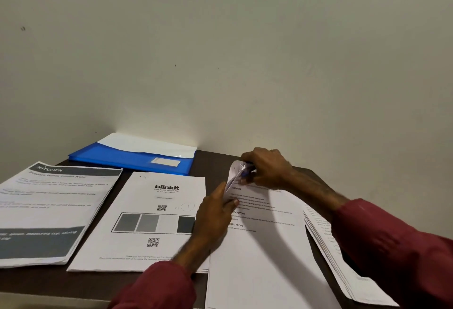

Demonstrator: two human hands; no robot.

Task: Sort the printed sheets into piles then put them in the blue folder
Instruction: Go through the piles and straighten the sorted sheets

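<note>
Printed sheets (152, 223) lie in four piles side by side; the blue folder (122, 158) lies flat beyond the left two.

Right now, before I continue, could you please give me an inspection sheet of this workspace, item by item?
Surface: dark table, mostly covered by paper.
Job's things: blue folder at the back, with a white sheet in it; KITCHEN pile at left; blinkit pile in the middle; text pile under the hands; fourth pile at far right.
Clutter: nothing seen.
Hands: left hand pinches the text pile's left edge; right hand grips its curled top corner, where a small blue thing shows; what it is, I cannot tell.
Cables: nothing seen.
Surroundings: plain wall behind the table, with a few small marks.
</note>
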